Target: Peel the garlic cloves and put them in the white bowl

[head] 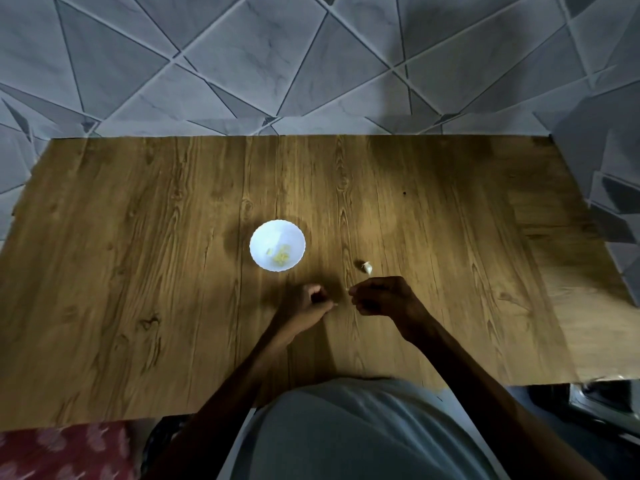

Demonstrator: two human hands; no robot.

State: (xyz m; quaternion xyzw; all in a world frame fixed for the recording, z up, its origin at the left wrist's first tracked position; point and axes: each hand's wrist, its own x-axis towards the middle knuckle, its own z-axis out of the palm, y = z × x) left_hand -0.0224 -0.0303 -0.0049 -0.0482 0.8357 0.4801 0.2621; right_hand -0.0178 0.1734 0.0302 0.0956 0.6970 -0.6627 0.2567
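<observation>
- Right hand (381, 296) grip pinches a small pale bit (348, 289)
- Left hand (316, 300) grip curled, contents unclear
- Peeled cloves (281, 258) in white bowl (259, 236); garlic piece (367, 267) on tabletop (138, 237)

One table (138, 237), one white bowl (273, 233), one loose garlic clove (367, 267), perhaps several peeled cloves (281, 258) inside.

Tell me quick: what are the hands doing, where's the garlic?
Right hand pinching a small pale bit. Left hand curled, contents unclear. Bowl holds a few peeled pieces; one clove lies on table. Nothing blocks the bowl.
</observation>
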